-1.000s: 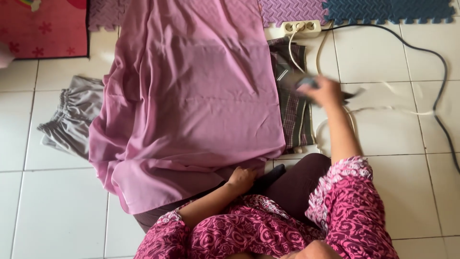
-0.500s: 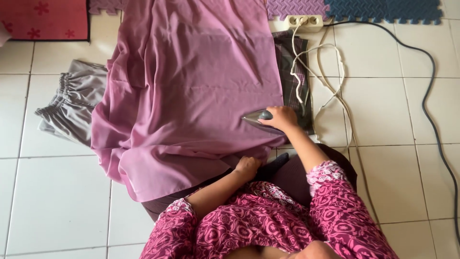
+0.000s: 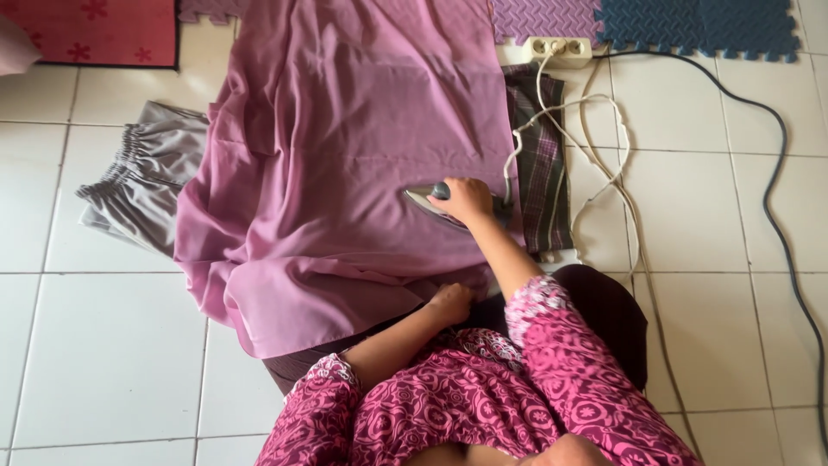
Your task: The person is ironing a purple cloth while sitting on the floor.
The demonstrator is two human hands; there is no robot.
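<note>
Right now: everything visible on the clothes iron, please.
The grey clothes iron sits flat, soleplate down, on the mauve smooth fabric spread over the white tiled floor. Its pointed metallic nose aims toward the picture's left; a dark rounded handle end shows above it. The right hand wraps the handle and hides most of the body. A white cord loops from behind the hand to the white power strip. Controls cannot be seen.

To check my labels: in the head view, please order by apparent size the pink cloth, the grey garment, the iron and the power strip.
1. Pink cloth
2. Grey garment
3. Iron, partly hidden by the right hand
4. Power strip, which lies farther away, so 3 and 4 are unsure.
</note>
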